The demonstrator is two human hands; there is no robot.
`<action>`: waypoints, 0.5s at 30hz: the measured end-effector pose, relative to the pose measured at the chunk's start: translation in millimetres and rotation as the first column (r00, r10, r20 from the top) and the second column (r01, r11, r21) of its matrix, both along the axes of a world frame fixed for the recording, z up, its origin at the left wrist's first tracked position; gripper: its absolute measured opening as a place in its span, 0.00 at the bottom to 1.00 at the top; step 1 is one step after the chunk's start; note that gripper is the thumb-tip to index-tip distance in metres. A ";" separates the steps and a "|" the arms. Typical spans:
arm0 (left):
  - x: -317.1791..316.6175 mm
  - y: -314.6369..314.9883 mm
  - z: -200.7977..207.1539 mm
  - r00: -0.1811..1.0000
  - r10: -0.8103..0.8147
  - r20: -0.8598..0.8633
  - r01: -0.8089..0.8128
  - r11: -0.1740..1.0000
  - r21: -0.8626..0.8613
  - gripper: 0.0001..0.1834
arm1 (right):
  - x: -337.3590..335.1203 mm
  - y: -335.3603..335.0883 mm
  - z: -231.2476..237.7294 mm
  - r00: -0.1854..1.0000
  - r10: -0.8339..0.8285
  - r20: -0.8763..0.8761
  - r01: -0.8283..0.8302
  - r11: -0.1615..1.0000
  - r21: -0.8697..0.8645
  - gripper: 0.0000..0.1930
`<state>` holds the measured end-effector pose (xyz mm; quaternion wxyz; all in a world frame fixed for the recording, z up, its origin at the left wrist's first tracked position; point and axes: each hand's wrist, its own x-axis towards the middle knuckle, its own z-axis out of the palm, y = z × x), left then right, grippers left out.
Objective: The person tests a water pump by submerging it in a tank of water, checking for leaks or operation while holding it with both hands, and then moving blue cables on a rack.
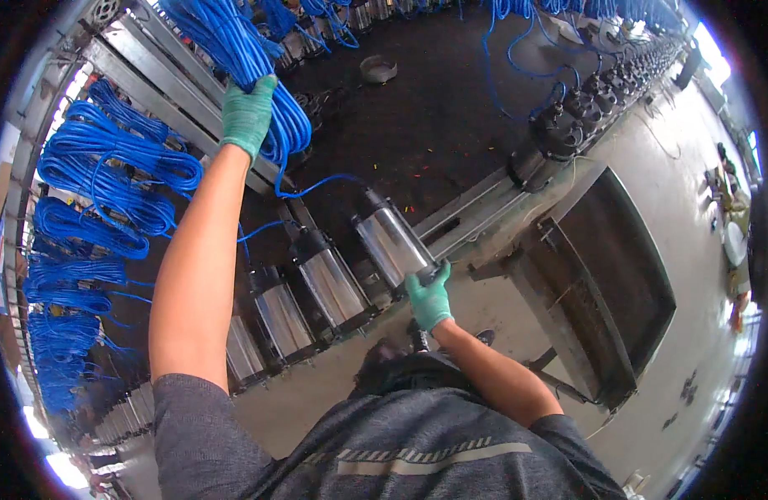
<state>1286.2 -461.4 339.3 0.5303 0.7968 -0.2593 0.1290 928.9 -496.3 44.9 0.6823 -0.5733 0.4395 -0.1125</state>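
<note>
Floor: pale, smooth-looking floor runs down your R side.
Surface: wide, dark, matte surface ahead of you, w/ grey metal edging on the near R side.
Metal piece: big dark angular metal panel, flat-faced, to R of where you stand.
L arm: almost fully extended fwd, slightly bent, bare btwn dark grey sleeve & glove; reaches up past the near cylinders.
R arm: shorter reach, forearm angled fwd & inward from your R side, bare to the glove.
Beams: straight grey metal beams, hard-edged, run diagonally beside your L hand.
Other coils: bundled blue cables, smooth & loopy, in a row along your far L.
Held coil: long looped bundle of blue cable, glossy, hanging either side of your L grip, above the surface; one strand runs twd the held cyl's top.
Held cyl: shiny, mirror-like metal tube w/ dark ends, lying tilted at the surface's near edge, top end away from you.
Near cyls: similar shiny tubes lined up to its L.
Capped units: black, knobbly-topped row, far R.
L hand: green knit glove, fingers wrapped round the held coil.
R hand: green knit glove, thumb & fingers gripping held cyl's lower end.
Dish: small round dark dish, mid-surface.
Specks: tiny coloured bits, too small to ID.
</note>
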 end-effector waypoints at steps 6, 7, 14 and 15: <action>27.3 4.0 -10.9 1.000 -0.007 -0.006 0.007 1.000 -0.014 0.26 | 15.2 18.2 21.8 0.993 0.083 -0.087 -0.097 0.980 -0.171 0.51; 27.5 2.1 -12.3 0.999 -0.033 0.025 0.034 0.998 -0.049 0.28 | 13.8 20.5 35.5 0.991 0.075 -0.107 -0.090 0.985 -0.148 0.51; 42.7 -20.8 -11.1 0.978 -0.040 -0.206 0.078 0.981 0.180 0.35 | 7.8 -0.3 11.2 0.980 0.043 -0.193 -0.051 0.998 -0.036 0.53; 50.3 -14.9 -19.1 0.967 -0.074 -0.243 0.105 0.988 0.115 0.34 | 7.3 -3.0 14.3 0.962 0.140 -0.236 -0.146 0.989 -0.011 0.52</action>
